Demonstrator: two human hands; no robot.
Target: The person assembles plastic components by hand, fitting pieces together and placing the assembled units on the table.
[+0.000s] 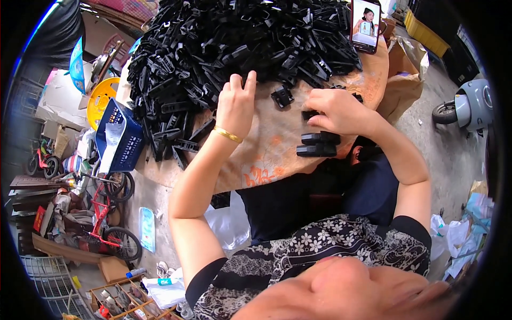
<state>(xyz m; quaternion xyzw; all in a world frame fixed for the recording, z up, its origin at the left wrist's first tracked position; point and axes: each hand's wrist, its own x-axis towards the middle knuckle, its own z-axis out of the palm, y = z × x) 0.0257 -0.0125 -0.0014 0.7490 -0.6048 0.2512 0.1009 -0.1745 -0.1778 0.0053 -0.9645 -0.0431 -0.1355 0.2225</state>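
A large heap of black plastic parts covers the far side of the round table. At the near edge of that heap is my left hand, a gold bangle on its wrist. Its fingers stretch forward, slightly apart, and I see nothing in them; the thumb is hidden. My right hand is closed on a black plastic part, mostly covered by the fingers. Just nearer to me, several similar black parts lie stacked in neat rows at the table's edge. A single loose black part rests between my hands.
A phone playing a video stands at the far right of the tabletop. Beside the table are a blue basket on the left and a brown paper bag on the right. Small red bikes stand on the left.
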